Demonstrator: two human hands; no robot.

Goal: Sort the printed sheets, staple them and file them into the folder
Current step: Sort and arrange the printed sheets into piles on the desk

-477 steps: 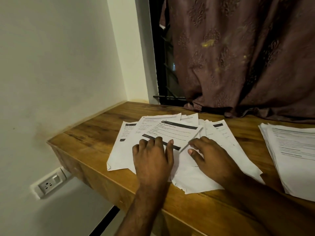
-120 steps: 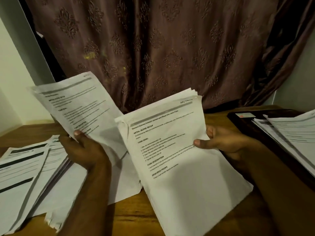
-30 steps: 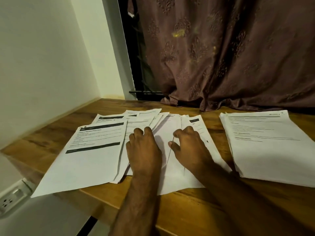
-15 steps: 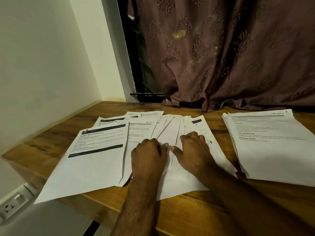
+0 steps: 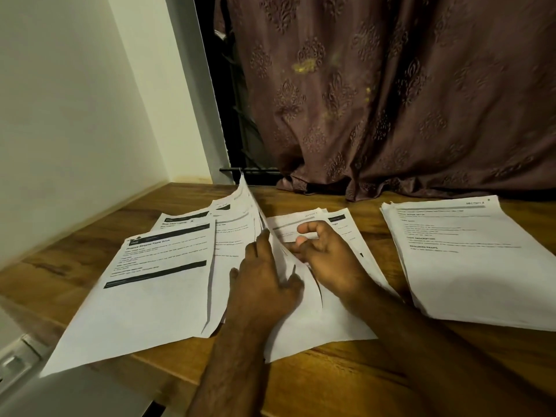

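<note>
A brown patterned curtain (image 5: 391, 94) hangs behind the one long wooden table (image 5: 346, 377), with a pale wall (image 5: 75, 115) on the left. Two groups of printed white sheets lie on the table: a neat stack (image 5: 469, 260) at the right, well apart from the hands, and a loose fanned spread (image 5: 156, 284) at the left and centre, whose exact sheet count cannot be told because they overlap. Half a second ago both hands lay flat on the spread; now a sheaf of a few sheets (image 5: 255, 218) stands tilted up from it, its top corner reaching the curtain's lower edge. The left hand (image 5: 264, 281) holds this raised sheaf at its lower edge, fingers up along the left face and thumb on the right face. The right hand (image 5: 328, 257) rests on the sheets just beside it, fingers loosely curled with the tips lifted, gripping nothing. A white wall socket (image 5: 15, 359) shows at the lower left.
</note>
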